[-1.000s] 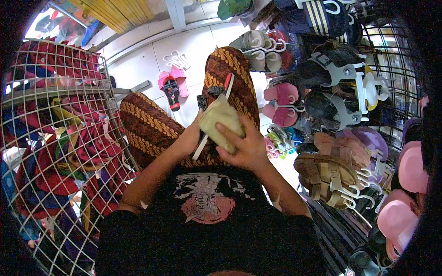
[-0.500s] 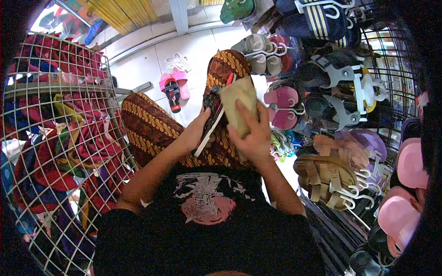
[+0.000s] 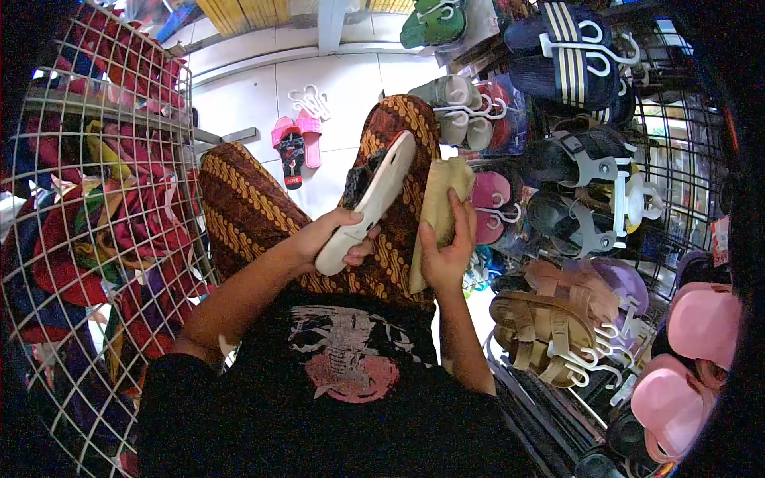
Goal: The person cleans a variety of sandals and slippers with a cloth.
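Note:
My left hand is wrapped round the lower part of a sandal with a pale sole turned up toward me and a black strap on its far side. To its right, my right hand holds a yellowish cloth that hangs over my patterned trouser leg. The cloth and the sandal are apart. On the white tiled floor beyond my knees lie a pink pair of slippers and one black and red slipper, with white hangers by them.
A wire rack with colourful items stands at the left. Along the right, sandals hang on white hangers, among them a navy striped pair, a tan pair and pink ones. A metal bar juts out near my left knee.
The sandal has turned so its pale sole shows broadly. My right hand and the cloth have moved right and down, away from it.

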The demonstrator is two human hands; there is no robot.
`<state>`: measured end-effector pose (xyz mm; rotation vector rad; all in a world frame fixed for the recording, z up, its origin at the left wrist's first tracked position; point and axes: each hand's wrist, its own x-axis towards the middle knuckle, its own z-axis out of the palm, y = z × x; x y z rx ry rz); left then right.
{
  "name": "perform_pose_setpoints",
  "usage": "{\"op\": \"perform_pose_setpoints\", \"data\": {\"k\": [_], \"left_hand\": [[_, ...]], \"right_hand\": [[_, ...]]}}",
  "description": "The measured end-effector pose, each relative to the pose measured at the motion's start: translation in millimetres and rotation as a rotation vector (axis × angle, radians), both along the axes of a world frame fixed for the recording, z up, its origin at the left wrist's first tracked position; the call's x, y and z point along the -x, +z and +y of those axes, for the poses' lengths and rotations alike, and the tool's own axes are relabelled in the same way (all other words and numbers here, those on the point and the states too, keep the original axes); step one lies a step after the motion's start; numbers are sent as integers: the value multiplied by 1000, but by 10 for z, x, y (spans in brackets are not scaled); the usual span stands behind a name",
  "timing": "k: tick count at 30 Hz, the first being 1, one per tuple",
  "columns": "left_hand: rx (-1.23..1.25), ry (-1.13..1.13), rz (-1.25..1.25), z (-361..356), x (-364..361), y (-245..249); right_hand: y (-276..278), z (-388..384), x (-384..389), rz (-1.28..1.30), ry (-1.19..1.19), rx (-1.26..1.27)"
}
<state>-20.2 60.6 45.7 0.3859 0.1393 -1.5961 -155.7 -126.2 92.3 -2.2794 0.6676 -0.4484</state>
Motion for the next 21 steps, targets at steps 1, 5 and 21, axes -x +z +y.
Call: {"op": "perform_pose_setpoints", "data": {"k": [1, 5, 21], "left_hand": [[103, -50, 57, -5, 5, -13], [243, -277, 102, 21, 88, -24], [178, -344, 366, -109, -25, -179]], "right_hand": [[-6, 0, -3, -14, 1, 6], [12, -41, 53, -132, -58, -1], [122, 198, 233, 108, 141, 421]]}}
